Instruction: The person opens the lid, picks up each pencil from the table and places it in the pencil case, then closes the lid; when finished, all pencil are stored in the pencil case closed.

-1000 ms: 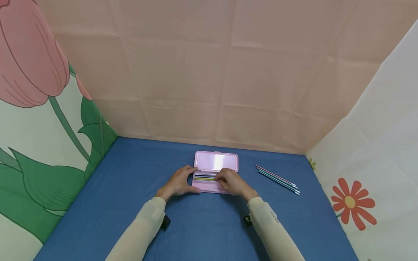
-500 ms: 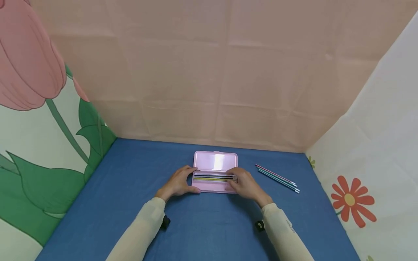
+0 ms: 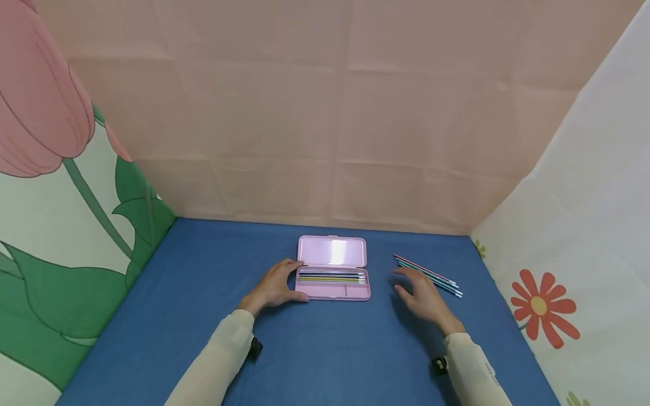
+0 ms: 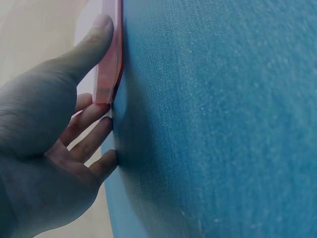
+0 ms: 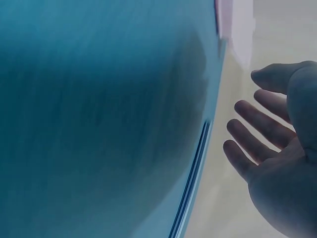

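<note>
An open pink pencil case [image 3: 332, 290] lies on the blue cloth, its lid [image 3: 332, 251] tipped back. Several pencils [image 3: 330, 277], one of them yellow, lie in its long rear compartment. At the case's left end my left hand [image 3: 272, 286] holds it, thumb along the front edge and fingers at the back; the left wrist view shows the thumb against the case's pink side [image 4: 110, 74]. My right hand [image 3: 424, 296] hovers with nothing in it, fingers spread, just left of a loose bundle of pencils [image 3: 431, 276]. Those pencils have red, green and dark barrels with pale ends.
Blue cloth [image 3: 325, 349] covers the table. A beige sheet [image 3: 325, 113] rises behind it, with a tulip-printed panel [image 3: 101, 203] at the left and a white flower-printed panel [image 3: 584, 225] at the right.
My right hand has let go in the pencil case and moved right to beside the loose pencils, its fingers opening. The left hand has stayed on the case.
</note>
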`<state>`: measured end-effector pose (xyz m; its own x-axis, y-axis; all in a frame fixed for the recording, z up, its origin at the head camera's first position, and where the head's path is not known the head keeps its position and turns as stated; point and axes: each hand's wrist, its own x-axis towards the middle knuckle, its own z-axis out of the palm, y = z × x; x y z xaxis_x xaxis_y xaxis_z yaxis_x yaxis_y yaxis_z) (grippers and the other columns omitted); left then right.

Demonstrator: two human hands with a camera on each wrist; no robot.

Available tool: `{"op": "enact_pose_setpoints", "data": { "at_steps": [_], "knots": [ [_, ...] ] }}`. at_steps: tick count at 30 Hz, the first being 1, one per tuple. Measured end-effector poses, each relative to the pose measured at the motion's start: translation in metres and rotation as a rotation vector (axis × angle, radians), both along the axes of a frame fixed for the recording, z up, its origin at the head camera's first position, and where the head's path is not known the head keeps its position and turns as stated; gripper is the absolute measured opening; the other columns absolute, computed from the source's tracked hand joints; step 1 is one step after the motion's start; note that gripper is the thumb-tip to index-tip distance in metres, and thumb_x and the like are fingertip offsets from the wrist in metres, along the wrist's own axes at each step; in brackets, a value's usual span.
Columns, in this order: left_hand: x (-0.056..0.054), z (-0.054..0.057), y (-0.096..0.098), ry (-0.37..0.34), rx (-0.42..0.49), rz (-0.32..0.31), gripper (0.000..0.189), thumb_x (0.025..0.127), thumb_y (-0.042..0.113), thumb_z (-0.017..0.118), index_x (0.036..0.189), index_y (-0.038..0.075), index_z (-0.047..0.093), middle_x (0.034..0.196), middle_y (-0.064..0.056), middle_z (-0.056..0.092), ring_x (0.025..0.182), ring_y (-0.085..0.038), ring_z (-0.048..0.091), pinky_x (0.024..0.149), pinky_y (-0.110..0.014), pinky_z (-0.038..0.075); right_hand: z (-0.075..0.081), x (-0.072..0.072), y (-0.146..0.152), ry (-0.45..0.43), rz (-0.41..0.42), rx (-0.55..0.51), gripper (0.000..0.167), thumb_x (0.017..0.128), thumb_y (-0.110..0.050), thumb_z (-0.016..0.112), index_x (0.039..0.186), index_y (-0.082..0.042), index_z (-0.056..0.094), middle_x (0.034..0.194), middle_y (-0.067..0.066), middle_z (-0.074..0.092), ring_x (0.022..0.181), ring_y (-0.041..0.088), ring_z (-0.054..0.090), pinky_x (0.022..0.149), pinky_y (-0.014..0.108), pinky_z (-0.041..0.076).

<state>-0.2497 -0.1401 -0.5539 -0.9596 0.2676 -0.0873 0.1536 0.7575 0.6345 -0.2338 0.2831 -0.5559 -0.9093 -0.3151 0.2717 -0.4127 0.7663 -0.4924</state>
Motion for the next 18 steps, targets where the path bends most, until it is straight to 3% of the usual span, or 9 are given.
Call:
{"op": "enact_pose_setpoints", "data": {
  "at_steps": [9, 18],
  "knots": [
    [0.0, -0.001, -0.001, -0.003, -0.001, 0.006, 0.098, 0.085, 0.042, 0.102, 0.168, 0.016, 0.055, 0.159, -0.015, 0.062, 0.148, -0.039, 0.058, 0.127, -0.066, 0.048, -0.003, 0.003, 0.049, -0.051, -0.092, 0.04, 0.043, 0.106, -0.008, 0.076, 0.147, 0.004, 0.068, 0.148, 0.03, 0.07, 0.141, 0.056, 0.063, 0.115, 0.077, 0.048],
    [0.001, 0.0, -0.001, 0.001, -0.004, 0.006, 0.098, 0.085, 0.042, 0.102, 0.168, 0.016, 0.055, 0.158, -0.015, 0.062, 0.147, -0.038, 0.058, 0.126, -0.066, 0.048, -0.004, 0.003, 0.071, -0.089, -0.15, 0.057, 0.044, 0.107, -0.008, 0.075, 0.147, 0.007, 0.067, 0.146, 0.034, 0.069, 0.138, 0.059, 0.062, 0.113, 0.077, 0.05]
  ]
}}
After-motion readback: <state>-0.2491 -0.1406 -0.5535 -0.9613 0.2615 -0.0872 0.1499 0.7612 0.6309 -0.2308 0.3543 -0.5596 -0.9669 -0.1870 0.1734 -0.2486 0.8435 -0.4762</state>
